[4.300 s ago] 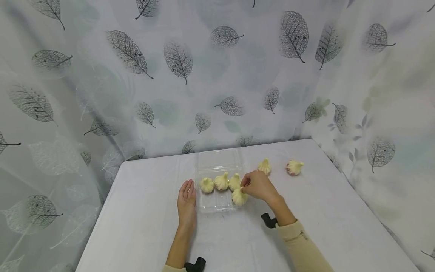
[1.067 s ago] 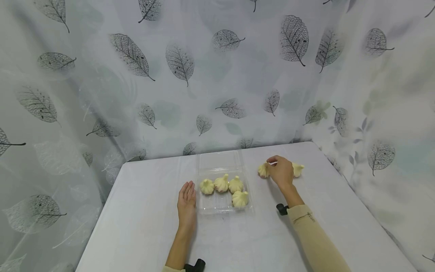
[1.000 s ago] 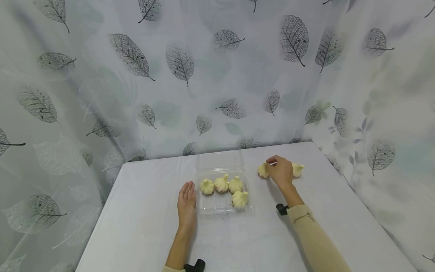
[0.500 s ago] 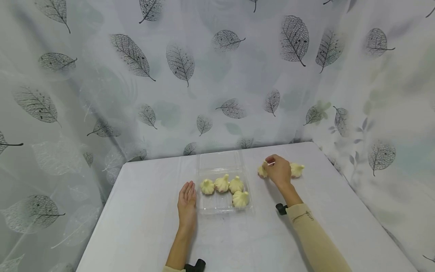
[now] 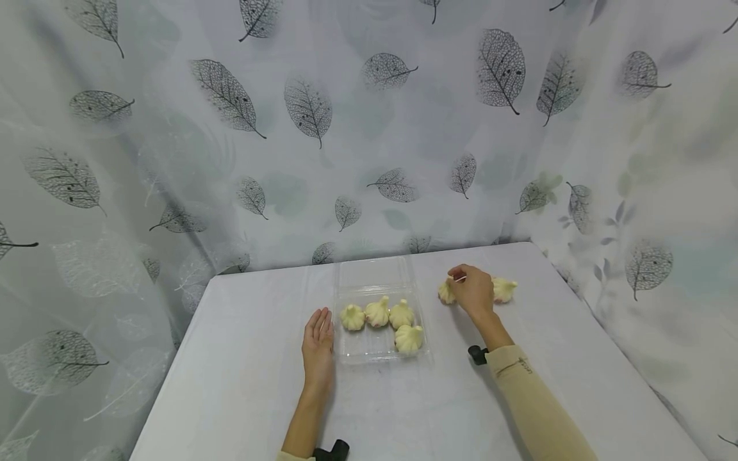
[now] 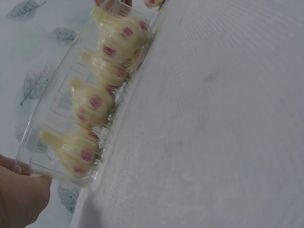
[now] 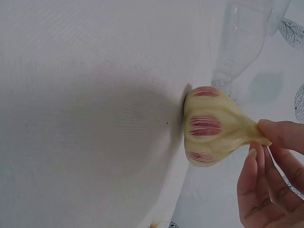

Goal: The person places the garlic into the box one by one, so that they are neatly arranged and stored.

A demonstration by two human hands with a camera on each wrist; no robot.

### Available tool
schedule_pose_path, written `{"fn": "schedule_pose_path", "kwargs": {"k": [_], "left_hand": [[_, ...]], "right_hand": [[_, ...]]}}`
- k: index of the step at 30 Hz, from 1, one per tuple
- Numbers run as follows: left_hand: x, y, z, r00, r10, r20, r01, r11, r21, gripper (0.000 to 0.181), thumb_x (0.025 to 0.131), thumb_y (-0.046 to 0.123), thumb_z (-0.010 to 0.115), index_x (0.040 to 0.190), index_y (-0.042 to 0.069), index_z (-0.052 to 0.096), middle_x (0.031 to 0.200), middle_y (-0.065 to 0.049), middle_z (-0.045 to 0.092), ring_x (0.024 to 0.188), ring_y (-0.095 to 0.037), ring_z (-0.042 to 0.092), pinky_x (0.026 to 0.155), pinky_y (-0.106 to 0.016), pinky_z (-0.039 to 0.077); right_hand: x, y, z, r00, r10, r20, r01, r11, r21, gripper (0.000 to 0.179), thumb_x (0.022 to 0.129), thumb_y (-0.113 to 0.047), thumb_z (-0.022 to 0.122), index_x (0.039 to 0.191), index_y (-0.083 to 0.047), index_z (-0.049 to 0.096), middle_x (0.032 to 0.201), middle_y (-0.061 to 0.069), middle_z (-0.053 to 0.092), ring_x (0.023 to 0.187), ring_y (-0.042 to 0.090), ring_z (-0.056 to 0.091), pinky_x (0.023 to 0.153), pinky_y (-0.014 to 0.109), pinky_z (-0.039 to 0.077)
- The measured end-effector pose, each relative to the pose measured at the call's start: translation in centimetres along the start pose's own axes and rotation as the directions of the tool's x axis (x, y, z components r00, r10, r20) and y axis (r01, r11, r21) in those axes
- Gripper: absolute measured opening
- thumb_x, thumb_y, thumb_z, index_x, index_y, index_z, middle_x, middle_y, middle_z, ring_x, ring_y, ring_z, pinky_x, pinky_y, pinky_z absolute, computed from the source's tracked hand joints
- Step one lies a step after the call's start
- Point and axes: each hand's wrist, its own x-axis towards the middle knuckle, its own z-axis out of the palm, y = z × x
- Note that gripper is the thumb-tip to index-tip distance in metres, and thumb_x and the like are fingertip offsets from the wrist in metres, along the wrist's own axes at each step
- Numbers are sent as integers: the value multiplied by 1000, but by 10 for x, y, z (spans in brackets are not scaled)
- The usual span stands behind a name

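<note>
In the head view, my right hand is over the table, right of the clear plastic container. Its thumb and fingers pinch the stem of a garlic bulb, cream with purple-red streaks, whose base sits at the white tabletop in the right wrist view. My left hand lies along the container's left side with straight fingers, its thumb at the rim in the left wrist view. Inside the open container are several garlic bulbs: a row including one bulb, and another bulb at the front right corner.
Another garlic bulb lies on the table just right of my right hand, partly hidden by it. The container's lid is folded back toward the far edge. A leaf-patterned curtain hangs behind the white table.
My right hand has let go of the bulb at the container's front right corner and moved right, to the garlic bulb it now pinches. The left hand has stayed in place.
</note>
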Motion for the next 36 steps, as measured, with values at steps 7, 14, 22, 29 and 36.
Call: {"fn": "schedule_pose_path", "kwargs": {"k": [7,14,22,29,36], "left_hand": [[0,-1,0,1000,2,-1,-2,1000,-6,52,110,-1,43,160,1,27,167,-14,31,156,-24,30,123,-25,36],[-1,0,1,1000,1,-3,-1,1000,-8,53,110,0,44,160,-1,26,166,-12,34,155,-24,31,123,-25,36],[-1,1,0,1000,-3,2,3,1000,-1,53,111,0,42,161,0,25,167,-12,32,156,-24,30,123,-25,35],[-1,0,-1,1000,-6,9,5,1000,18,52,111,2,43,161,2,25,167,-11,32,156,-23,30,124,-27,34],[0,-1,-1,1000,-11,3,11,1000,17,51,111,2,44,160,5,29,167,-9,34,155,-22,31,123,-26,35]], "right_hand": [[0,-3,-3,1000,9,-21,-8,1000,18,10,89,-9,79,98,-6,78,92,11,77,83,29,73,68,41,55],[-2,-6,-6,999,-20,-42,21,999,30,11,88,-9,80,98,-5,78,90,11,77,81,28,73,68,40,56],[-3,-13,-10,998,-36,-60,40,998,58,10,89,-9,80,98,-5,79,91,12,77,81,29,73,68,42,58],[-6,-22,-14,997,-36,-69,41,996,73,11,88,-9,81,98,-6,79,91,10,77,81,28,73,69,39,58],[-12,-34,-18,996,-57,-70,65,992,108,11,88,-8,81,98,-6,79,91,10,77,82,28,73,67,39,59]]}}
